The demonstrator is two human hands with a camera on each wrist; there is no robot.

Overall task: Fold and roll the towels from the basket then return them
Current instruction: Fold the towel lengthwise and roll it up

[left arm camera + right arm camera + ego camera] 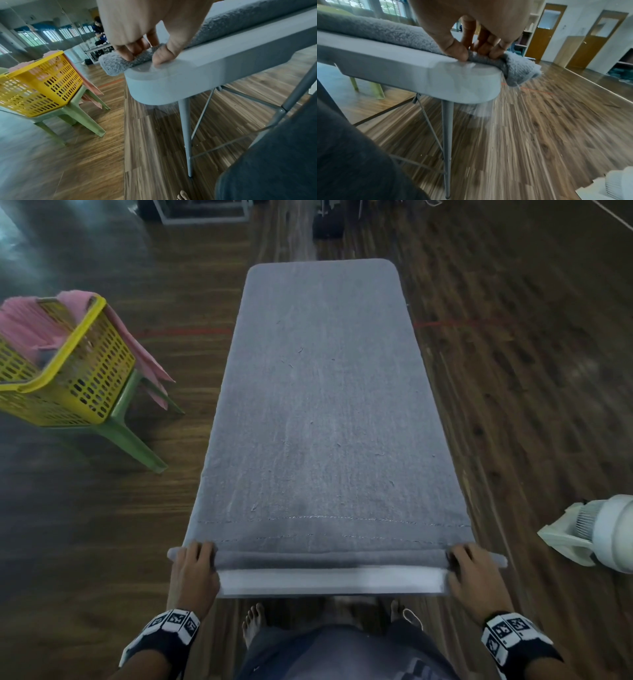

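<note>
A grey towel (322,405) lies spread lengthwise over the whole narrow grey table (332,580). Its near end is turned into a thin roll (329,559) across the table's front edge. My left hand (193,566) grips the roll's left end (130,60), thumb and fingers curled round it. At the other end (518,67) my right hand (474,571) pinches the roll the same way. Both roll ends stick out past the table's sides. A yellow basket (68,371) with pink towels (30,326) stands at the left.
The basket sits on a green plastic stool (130,433) on the wooden floor. A white fan (596,535) stands at the right, close to my right hand. My bare feet (253,625) are under the table's front edge. The table has thin metal legs (186,135).
</note>
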